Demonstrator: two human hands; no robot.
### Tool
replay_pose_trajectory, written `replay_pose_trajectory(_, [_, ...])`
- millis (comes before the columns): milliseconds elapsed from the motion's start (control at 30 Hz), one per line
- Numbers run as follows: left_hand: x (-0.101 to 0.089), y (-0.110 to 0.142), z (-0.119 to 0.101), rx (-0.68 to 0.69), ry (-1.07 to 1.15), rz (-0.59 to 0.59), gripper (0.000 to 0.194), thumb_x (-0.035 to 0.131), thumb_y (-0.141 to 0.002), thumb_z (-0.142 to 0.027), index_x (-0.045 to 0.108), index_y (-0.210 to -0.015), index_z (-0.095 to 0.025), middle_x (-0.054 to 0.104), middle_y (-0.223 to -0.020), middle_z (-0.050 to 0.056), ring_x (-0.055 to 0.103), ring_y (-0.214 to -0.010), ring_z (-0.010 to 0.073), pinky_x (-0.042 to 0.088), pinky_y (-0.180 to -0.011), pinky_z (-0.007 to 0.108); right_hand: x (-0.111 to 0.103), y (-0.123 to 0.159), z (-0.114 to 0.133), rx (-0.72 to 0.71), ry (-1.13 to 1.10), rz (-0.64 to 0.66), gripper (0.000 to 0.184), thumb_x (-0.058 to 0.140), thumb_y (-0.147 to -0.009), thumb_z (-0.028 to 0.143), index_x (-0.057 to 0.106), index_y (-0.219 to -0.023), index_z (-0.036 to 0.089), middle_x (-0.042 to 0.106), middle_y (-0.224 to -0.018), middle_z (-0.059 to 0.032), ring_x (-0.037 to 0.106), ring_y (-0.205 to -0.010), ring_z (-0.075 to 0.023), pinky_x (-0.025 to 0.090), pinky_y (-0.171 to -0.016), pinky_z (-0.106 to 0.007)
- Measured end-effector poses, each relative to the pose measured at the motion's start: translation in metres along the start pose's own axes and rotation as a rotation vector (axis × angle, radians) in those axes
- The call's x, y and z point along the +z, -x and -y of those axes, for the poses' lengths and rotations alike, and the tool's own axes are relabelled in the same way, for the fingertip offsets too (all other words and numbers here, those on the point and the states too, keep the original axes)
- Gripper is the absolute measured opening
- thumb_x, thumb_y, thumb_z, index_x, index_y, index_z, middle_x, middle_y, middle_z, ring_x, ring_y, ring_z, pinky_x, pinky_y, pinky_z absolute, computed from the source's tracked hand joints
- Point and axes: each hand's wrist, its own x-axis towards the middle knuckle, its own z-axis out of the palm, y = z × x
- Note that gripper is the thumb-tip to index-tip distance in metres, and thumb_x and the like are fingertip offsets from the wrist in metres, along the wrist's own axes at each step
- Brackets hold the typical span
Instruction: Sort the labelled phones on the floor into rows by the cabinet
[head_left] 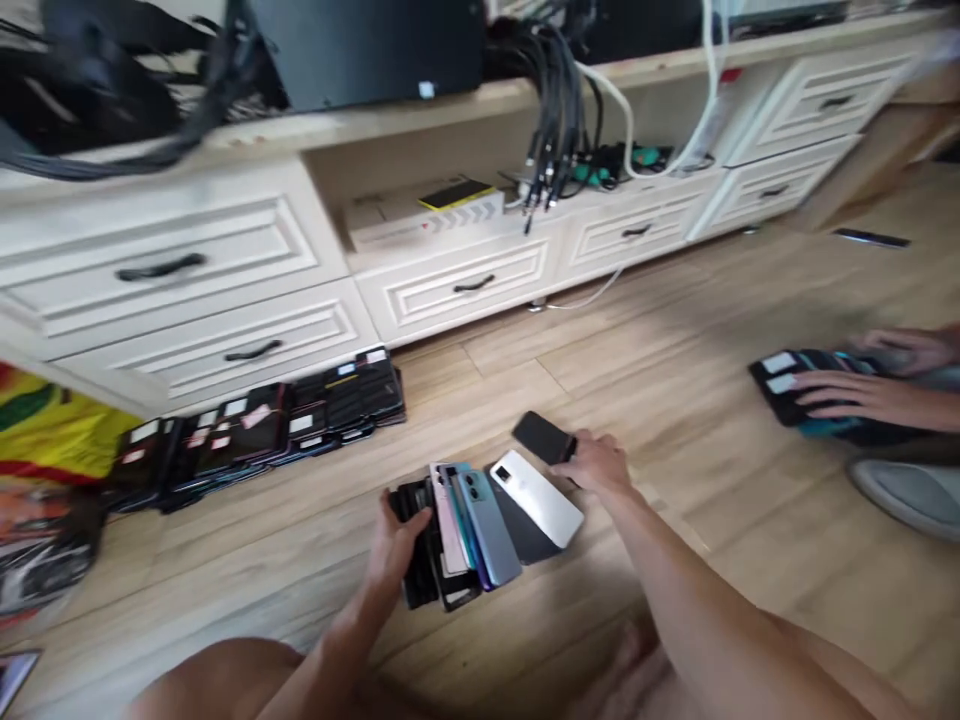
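A fanned row of smartphones leans on the wooden floor in front of me. My left hand point(399, 545) is closed around its left end, with thumb and fingers on the black phones point(421, 590). To their right stand a pink phone point(450, 525) and a light blue phone point(491, 535), overlapping. A white phone point(536, 498) lies tilted at the right end, over a dark grey phone point(531, 540). Just beyond it, my right hand point(598, 462) grips a small black phone point(541, 438) by its right end.
Stacks of labelled phones point(259, 430) line the foot of the white drawer cabinet point(472, 285). At right, another person's hands point(862, 395) rest on a phone pile point(780, 385), near a grey shoe point(911, 495). Black cables point(551, 110) hang from the cabinet top. A yellow bag point(67, 425) stands left.
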Motion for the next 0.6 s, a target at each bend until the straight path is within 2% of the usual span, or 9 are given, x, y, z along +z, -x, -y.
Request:
replay_pose_trajectory(67, [0.005, 0.001, 0.001, 0.032, 0.064, 0.033, 0.104, 0.076, -0.081, -0.036, 0.013, -0.161, -0.016, 0.049, -0.156, 0.019, 0.053, -0.140, 0.0283, 0.042, -0.117, 0.035, -0.003, -0.005, 0.003, 0.020, -0.043, -0.007, 0.044, 0.077, -0.074, 0.032, 0.068, -0.113, 0.015, 0.069, -0.104, -0.0189, 0.068, -0.102, -0.0340, 0.050, -0.082, -0.039])
replay_pose_trajectory(133, [0.010, 0.002, 0.000, 0.048, 0.150, 0.098, 0.105, 0.076, -0.079, -0.032, 0.014, -0.162, -0.017, 0.040, -0.163, 0.018, 0.044, -0.148, 0.0270, 0.037, -0.120, 0.031, -0.010, -0.009, 0.011, -0.022, -0.097, -0.015, 0.029, 0.067, -0.082, 0.031, 0.069, -0.108, 0.018, 0.073, -0.098, -0.0156, 0.071, -0.096, -0.0305, 0.051, -0.079, -0.037])
replay_pose_trajectory(233, [0.012, 0.000, -0.006, 0.013, 0.228, 0.190, 0.103, 0.075, -0.077, -0.030, 0.018, -0.163, -0.018, 0.034, -0.167, 0.016, 0.035, -0.153, 0.0267, 0.030, -0.124, 0.033, -0.024, -0.003, 0.031, -0.190, -0.456, -0.022, 0.033, 0.063, -0.083, 0.035, 0.069, -0.111, 0.021, 0.076, -0.103, -0.0112, 0.072, -0.097, -0.0266, 0.053, -0.080, -0.034])
replay_pose_trajectory(267, [0.011, -0.002, -0.010, 0.019, 0.204, 0.172, 0.101, 0.076, -0.076, -0.031, 0.024, -0.161, -0.017, 0.033, -0.166, 0.018, 0.032, -0.154, 0.0282, 0.027, -0.126, 0.035, -0.029, 0.002, 0.039, -0.248, -0.625, 0.000, 0.039, 0.067, -0.080, 0.038, 0.069, -0.115, 0.022, 0.076, -0.106, -0.0103, 0.072, -0.097, -0.0262, 0.053, -0.080, -0.034])
replay_pose_trajectory(333, [0.006, -0.004, -0.022, 0.116, 0.125, 0.052, 0.091, 0.077, -0.076, -0.036, 0.039, -0.155, -0.014, 0.036, -0.163, 0.021, 0.030, -0.154, 0.0324, 0.022, -0.127, 0.040, -0.036, 0.018, 0.054, -0.320, -0.900, 0.092, 0.053, 0.078, -0.073, 0.044, 0.068, -0.120, 0.024, 0.076, -0.105, -0.0082, 0.071, -0.091, -0.0258, 0.054, -0.076, -0.034])
replay_pose_trajectory(400, [0.000, -0.003, -0.038, 0.246, 0.116, -0.056, 0.075, 0.074, -0.080, -0.047, 0.053, -0.145, -0.014, 0.048, -0.153, 0.020, 0.040, -0.147, 0.0342, 0.028, -0.123, 0.043, -0.039, 0.034, 0.067, -0.333, -1.015, 0.208, 0.061, 0.087, -0.067, 0.051, 0.069, -0.119, 0.026, 0.077, -0.098, -0.0052, 0.070, -0.084, -0.0237, 0.053, -0.072, -0.032])
replay_pose_trajectory(433, [-0.003, -0.001, -0.046, 0.278, 0.173, -0.057, 0.068, 0.070, -0.084, -0.053, 0.058, -0.140, -0.015, 0.055, -0.145, 0.019, 0.050, -0.137, 0.0334, 0.036, -0.118, 0.043, -0.038, 0.041, 0.072, -0.331, -1.046, 0.261, 0.060, 0.089, -0.066, 0.054, 0.071, -0.116, 0.026, 0.077, -0.095, -0.0041, 0.069, -0.082, -0.0226, 0.052, -0.071, -0.030])
replay_pose_trajectory(500, [-0.005, 0.009, -0.059, 0.236, 0.333, 0.069, 0.063, 0.063, -0.087, -0.064, 0.065, -0.129, -0.017, 0.067, -0.124, 0.015, 0.066, -0.108, 0.0286, 0.051, -0.097, 0.040, -0.033, 0.053, 0.082, -0.329, -1.073, 0.361, 0.053, 0.090, -0.067, 0.057, 0.074, -0.106, 0.025, 0.076, -0.092, -0.0034, 0.068, -0.082, -0.0212, 0.052, -0.071, -0.028])
replay_pose_trajectory(600, [0.004, 0.030, -0.068, 0.117, 0.454, 0.346, 0.062, 0.074, -0.079, -0.069, 0.073, -0.108, -0.014, 0.072, -0.097, 0.010, 0.066, -0.084, 0.0218, 0.050, -0.077, 0.032, -0.017, 0.064, 0.098, -0.323, -1.085, 0.438, 0.048, 0.089, -0.071, 0.057, 0.077, -0.102, 0.022, 0.077, -0.092, -0.0039, 0.067, -0.083, -0.0212, 0.052, -0.074, -0.028])
